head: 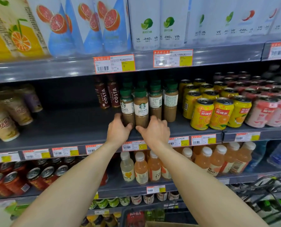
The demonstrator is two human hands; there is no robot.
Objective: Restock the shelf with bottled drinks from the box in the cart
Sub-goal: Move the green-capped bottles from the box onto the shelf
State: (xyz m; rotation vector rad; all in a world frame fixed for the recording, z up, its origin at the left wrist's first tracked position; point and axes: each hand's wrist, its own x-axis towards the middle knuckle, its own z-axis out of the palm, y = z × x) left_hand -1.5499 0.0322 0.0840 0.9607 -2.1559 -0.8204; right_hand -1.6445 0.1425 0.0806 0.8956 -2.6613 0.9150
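Note:
Several green-capped latte bottles [141,107] stand in rows on the middle shelf [71,128]. My left hand [119,129] grips the base of the front left bottle [127,107], thumb in front and fingers round its left side. My right hand [154,131] holds the base of the front bottle beside it, thumb in front and fingers curled behind on its right. Both bottles stand upright on the shelf. A strip of the cardboard box [161,224] shows at the bottom edge, with the cart's wire frame [270,192] at the lower right.
Two dark Costa bottles [107,95] stand just left of the lattes, and yellow cans [216,110] crowd the right. Paper cups [10,112] lie at the far left. Between cups and Costa bottles the shelf is bare. Juice bottles [152,166] fill the shelf below.

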